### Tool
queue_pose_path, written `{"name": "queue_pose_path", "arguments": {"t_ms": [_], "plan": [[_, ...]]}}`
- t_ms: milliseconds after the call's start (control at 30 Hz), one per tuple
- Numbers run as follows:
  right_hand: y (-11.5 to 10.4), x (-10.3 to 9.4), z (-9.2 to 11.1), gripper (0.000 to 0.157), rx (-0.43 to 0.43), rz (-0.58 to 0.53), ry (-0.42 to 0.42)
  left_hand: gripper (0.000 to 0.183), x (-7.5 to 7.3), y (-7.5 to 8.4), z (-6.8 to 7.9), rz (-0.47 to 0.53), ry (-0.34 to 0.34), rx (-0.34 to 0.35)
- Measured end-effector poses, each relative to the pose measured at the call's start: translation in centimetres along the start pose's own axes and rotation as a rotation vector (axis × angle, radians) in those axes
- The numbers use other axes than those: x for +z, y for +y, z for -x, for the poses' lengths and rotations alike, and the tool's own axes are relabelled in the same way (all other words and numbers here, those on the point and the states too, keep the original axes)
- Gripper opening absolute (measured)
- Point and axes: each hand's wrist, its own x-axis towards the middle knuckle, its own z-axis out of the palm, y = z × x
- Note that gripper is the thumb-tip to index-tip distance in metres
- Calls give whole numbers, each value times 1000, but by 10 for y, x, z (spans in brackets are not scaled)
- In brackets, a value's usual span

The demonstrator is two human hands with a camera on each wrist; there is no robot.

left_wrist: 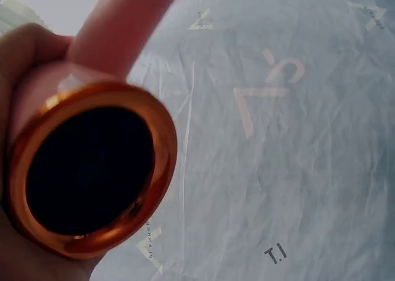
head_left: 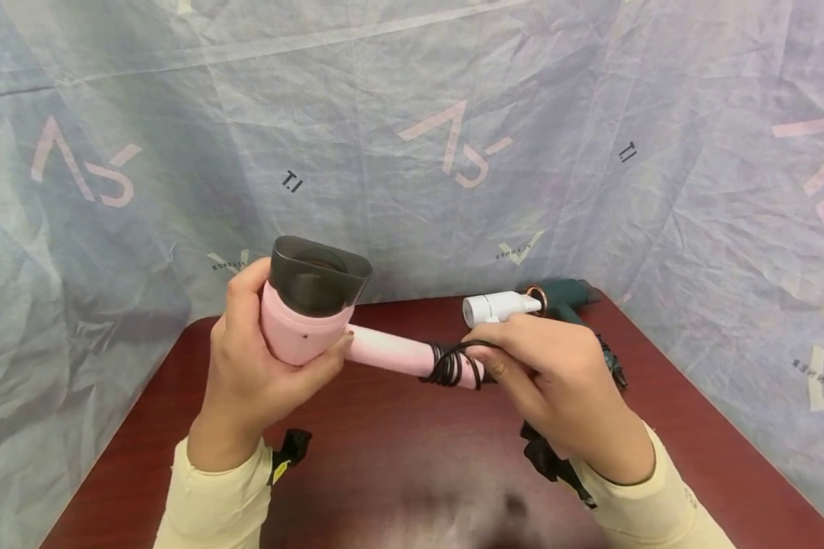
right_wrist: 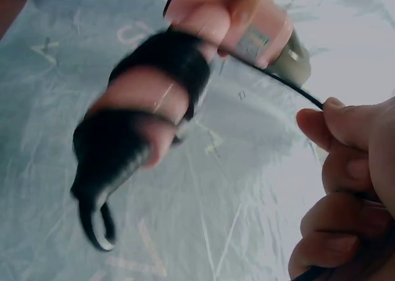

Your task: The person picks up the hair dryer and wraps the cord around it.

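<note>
A pink hair dryer (head_left: 391, 349) with a dark nozzle (head_left: 316, 278) is held up over the table. My left hand (head_left: 254, 358) grips its barrel, thumb and fingers curled round it, and the nozzle points upward. In the left wrist view the copper-coloured rim (left_wrist: 165, 145) of its rear end shows. Black cord (head_left: 445, 364) is wound in several turns round the handle. My right hand (head_left: 556, 374) pinches a strand of that cord beside the handle's end; in the right wrist view the strand (right_wrist: 271, 76) runs taut from handle to fingertips, with the other fingers curled.
Behind the right hand lie a white hair dryer (head_left: 494, 305) and a dark green one (head_left: 566, 296) with its cord (head_left: 613, 362), near the back right of the reddish-brown table (head_left: 384, 450). Grey printed cloth (head_left: 357, 137) hangs close round the table.
</note>
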Motion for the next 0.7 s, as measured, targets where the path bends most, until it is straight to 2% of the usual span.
{"name": "queue_pose_path", "arguments": {"t_ms": [200, 467, 700], "plan": [[8, 0, -3, 24, -6, 5, 76, 83, -3, 7, -1, 98, -58, 6], [21, -2, 5, 31, 55, -10, 57, 87, -9, 13, -4, 274, -176, -57], [26, 2, 9, 31, 72, -49, 41, 84, -10, 14, -5, 500, -169, -84]]}}
